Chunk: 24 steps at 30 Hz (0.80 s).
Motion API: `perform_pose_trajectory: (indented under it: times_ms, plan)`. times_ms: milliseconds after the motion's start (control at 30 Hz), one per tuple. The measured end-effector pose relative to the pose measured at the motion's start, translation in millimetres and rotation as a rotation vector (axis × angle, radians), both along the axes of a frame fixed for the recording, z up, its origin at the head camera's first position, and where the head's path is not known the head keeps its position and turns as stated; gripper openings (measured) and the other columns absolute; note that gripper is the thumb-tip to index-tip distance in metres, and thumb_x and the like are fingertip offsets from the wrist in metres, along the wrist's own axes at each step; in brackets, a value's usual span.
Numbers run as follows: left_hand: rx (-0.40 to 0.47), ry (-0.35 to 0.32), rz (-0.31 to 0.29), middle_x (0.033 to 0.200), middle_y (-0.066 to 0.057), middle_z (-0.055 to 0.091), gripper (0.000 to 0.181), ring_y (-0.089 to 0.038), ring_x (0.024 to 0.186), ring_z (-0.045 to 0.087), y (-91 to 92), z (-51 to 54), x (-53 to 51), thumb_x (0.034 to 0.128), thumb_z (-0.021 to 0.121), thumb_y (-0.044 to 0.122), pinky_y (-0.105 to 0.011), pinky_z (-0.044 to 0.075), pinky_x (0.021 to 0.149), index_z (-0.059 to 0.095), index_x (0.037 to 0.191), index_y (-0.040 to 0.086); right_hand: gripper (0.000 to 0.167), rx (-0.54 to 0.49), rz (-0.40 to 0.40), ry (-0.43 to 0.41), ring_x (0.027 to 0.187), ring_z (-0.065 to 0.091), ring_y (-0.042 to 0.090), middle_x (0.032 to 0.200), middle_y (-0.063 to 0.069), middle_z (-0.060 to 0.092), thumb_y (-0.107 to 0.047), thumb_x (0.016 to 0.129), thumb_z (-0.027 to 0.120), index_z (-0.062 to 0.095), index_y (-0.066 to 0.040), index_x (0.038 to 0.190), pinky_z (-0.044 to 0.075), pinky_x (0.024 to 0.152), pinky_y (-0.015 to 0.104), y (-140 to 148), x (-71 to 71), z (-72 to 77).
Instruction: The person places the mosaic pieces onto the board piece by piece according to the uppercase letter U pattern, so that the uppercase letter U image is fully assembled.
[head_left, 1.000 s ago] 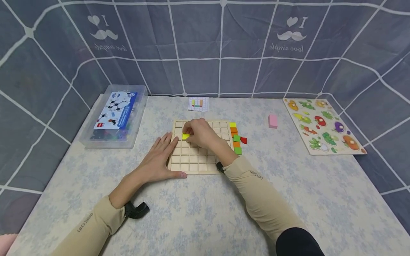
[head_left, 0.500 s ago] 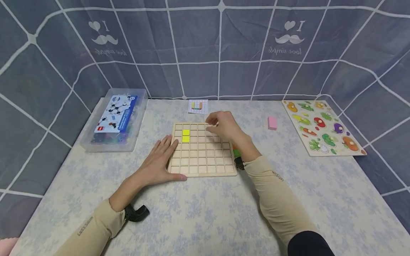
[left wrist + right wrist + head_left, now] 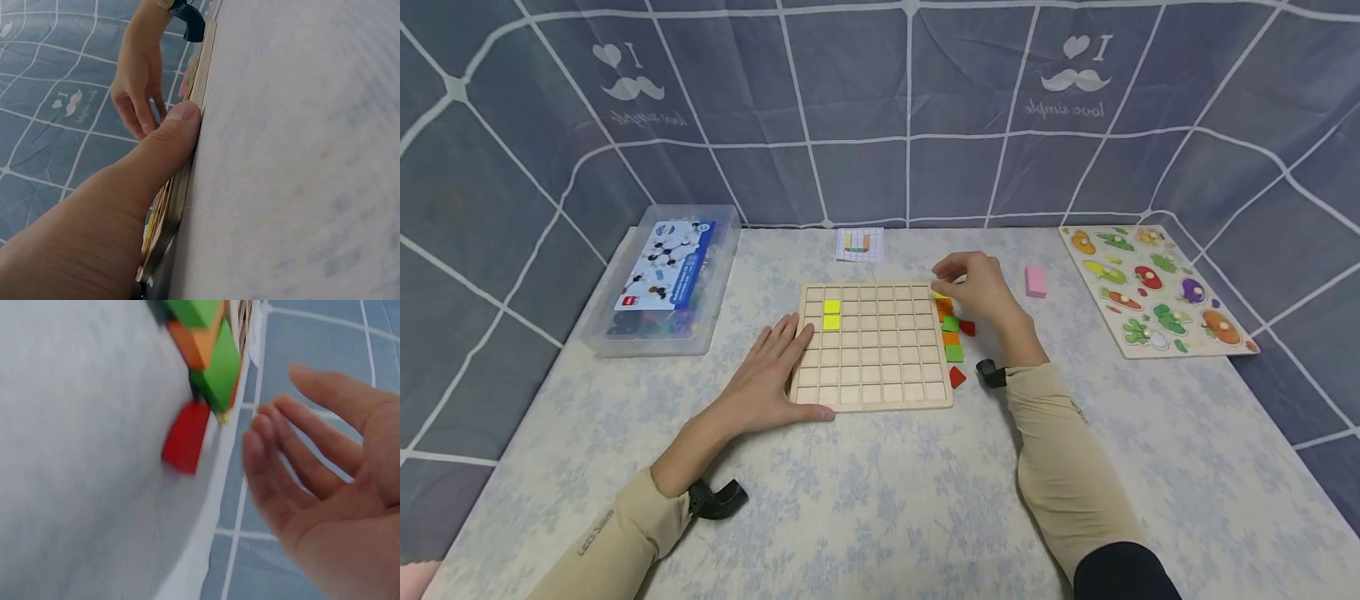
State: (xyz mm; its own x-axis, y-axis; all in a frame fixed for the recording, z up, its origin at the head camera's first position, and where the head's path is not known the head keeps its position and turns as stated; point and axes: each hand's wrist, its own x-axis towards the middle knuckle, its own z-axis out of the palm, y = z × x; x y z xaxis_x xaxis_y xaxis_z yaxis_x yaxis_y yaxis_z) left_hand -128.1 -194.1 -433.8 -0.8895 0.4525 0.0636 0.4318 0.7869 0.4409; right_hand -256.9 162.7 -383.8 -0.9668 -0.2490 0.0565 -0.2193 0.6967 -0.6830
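A wooden grid board (image 3: 875, 358) lies in the middle of the table. Two yellow square blocks (image 3: 831, 322) sit in adjoining cells near its upper left. My left hand (image 3: 760, 383) rests along the board's left side, fingers straight, thumb on the near edge. Over the far right corner hovers my right hand (image 3: 981, 287), its fingers loosely bent and holding nothing. Beneath it, a yellow block shows only partly. Orange and green blocks (image 3: 953, 353) line the board's right side. One red piece (image 3: 186, 437) lies beside them, another red piece (image 3: 957, 377) nearer the front.
A small pattern card (image 3: 860, 245) lies beyond the board. To the left stands a clear plastic box (image 3: 718, 283) with a blue label. On the right are a pink block (image 3: 1035, 282) and a vegetable puzzle board (image 3: 1131, 321). A tiled-pattern curtain hangs behind the table.
My right hand has let go of a yellow block on the board and moved right, to the blocks beside it. Both yellow squares are now uncovered. My left hand stays in place.
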Motion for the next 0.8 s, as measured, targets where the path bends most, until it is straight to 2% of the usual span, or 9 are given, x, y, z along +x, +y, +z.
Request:
perform_pose_trajectory:
  times_ms: [200, 300, 467, 633, 800]
  plan:
    - [-0.007, 0.000, -0.006, 0.176, -0.023, 0.005, 0.134, -0.038, 0.165, 0.003, -0.1, 0.4, 0.4, 0.0753, 0.081, 0.073, -0.056, 0.003, 0.133, 0.015, 0.169, 0.005, 0.040, 0.077, -0.039, -0.095, 0.100, 0.064, 0.027, 0.107, 0.013, 0.073, -0.025, 0.090, 0.086, 0.075, -0.003, 0.122, 0.053, 0.086, 0.039, 9.7, -1.7, -2.5]
    - [-0.008, 0.011, -0.009, 0.176, -0.023, 0.006, 0.133, -0.039, 0.165, 0.003, 0.0, 0.2, 0.2, 0.0760, 0.081, 0.073, -0.056, 0.003, 0.133, 0.015, 0.169, 0.004, 0.042, 0.092, -0.054, -0.131, 0.098, 0.060, 0.027, 0.105, 0.012, 0.070, -0.026, 0.089, 0.087, 0.073, -0.003, 0.123, 0.051, 0.082, 0.036, 9.4, -1.9, -4.2]
    - [-0.013, 0.018, -0.007, 0.176, -0.023, 0.006, 0.133, -0.039, 0.165, 0.003, -0.6, 1.5, -1.1, 0.0762, 0.081, 0.073, -0.057, 0.003, 0.133, 0.015, 0.169, 0.005, 0.043, 0.099, -0.087, -0.160, 0.100, 0.058, 0.028, 0.106, 0.013, 0.069, -0.025, 0.090, 0.086, 0.070, -0.004, 0.125, 0.051, 0.082, 0.036, 7.5, -2.7, -3.0]
    - [-0.019, 0.017, 0.001, 0.176, -0.022, 0.006, 0.133, -0.038, 0.165, 0.004, -0.6, 0.4, -1.3, 0.0757, 0.081, 0.074, -0.057, 0.003, 0.133, 0.016, 0.169, 0.005, 0.040, 0.138, -0.129, -0.173, 0.095, 0.056, 0.027, 0.098, 0.011, 0.067, -0.030, 0.088, 0.087, 0.071, -0.003, 0.113, 0.050, 0.076, 0.035, 8.4, -1.5, -2.5]
    - [-0.025, 0.021, 0.004, 0.176, -0.022, 0.007, 0.132, -0.038, 0.165, 0.005, -0.8, -1.8, -0.8, 0.0761, 0.080, 0.075, -0.058, 0.004, 0.133, 0.016, 0.170, 0.006, 0.034, 0.120, -0.146, -0.177, 0.088, 0.058, 0.025, 0.092, 0.009, 0.067, -0.030, 0.087, 0.089, 0.072, -0.004, 0.102, 0.049, 0.070, 0.032, 8.9, 1.2, -4.1]
